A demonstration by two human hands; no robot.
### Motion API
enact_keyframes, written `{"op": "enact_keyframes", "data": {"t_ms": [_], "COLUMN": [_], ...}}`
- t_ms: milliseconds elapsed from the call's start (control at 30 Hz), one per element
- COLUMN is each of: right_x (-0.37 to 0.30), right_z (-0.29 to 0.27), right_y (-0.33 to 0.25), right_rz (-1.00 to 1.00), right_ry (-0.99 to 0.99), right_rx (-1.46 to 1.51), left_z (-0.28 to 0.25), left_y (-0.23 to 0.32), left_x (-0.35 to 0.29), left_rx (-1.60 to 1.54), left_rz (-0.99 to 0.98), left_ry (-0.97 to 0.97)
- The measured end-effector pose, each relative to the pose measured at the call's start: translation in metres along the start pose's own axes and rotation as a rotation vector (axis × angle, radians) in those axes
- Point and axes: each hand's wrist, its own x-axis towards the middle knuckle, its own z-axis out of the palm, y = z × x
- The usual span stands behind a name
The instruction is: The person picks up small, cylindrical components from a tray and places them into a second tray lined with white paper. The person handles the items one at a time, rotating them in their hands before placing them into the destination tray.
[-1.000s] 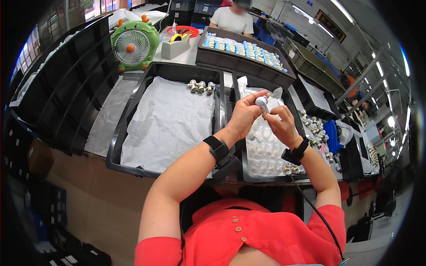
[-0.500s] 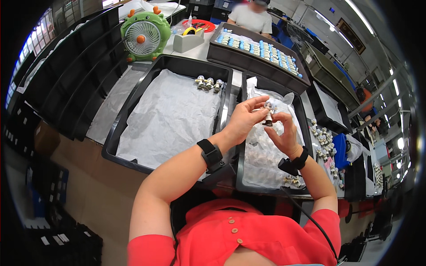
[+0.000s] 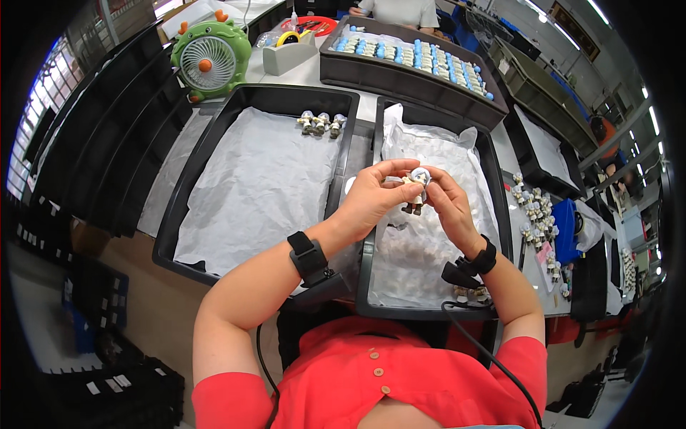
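Note:
Both hands hold one small doll figurine (image 3: 415,193) with pale blue-grey hair, a white outfit and dark feet. It stands upright above the right-hand black tray (image 3: 366,286), which is lined with crumpled white paper. My left hand (image 3: 379,191) pinches it from the left between thumb and fingers. From the other side, the fingers of my right hand (image 3: 451,204) close on its head. In the left-hand black tray (image 3: 166,239), three similar figurines (image 3: 321,124) lie at the far right corner on white paper. A few more figurines (image 3: 468,294) show at the near edge of the right-hand tray, partly behind my wrist strap.
A green fan (image 3: 211,61) and a grey tape dispenser (image 3: 289,55) stand at the back. Beyond the trays is a large bin (image 3: 407,80) of blue and cream pieces. Many figurines (image 3: 536,214) lie at the right beside a blue box (image 3: 566,232). A person (image 3: 404,13) sits opposite.
The figurine has turned so its front shows more, and my right hand has moved up to its head. The whole view has shifted slightly.

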Motion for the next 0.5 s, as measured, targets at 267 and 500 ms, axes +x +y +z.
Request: {"op": "enact_keyframes", "data": {"t_ms": [267,500], "right_x": [-0.004,-0.005], "right_z": [-0.003,0.001], "right_y": [0.000,-0.003], "right_rz": [0.052,-0.012], "right_ry": [-0.025,0.010], "right_rx": [0.009,0.014], "left_z": [0.006,0.011], "left_y": [-0.002,-0.003], "left_x": [-0.006,-0.007], "left_rx": [0.031,0.145], "left_rz": [-0.015,0.020], "left_ry": [0.036,0.075]}}
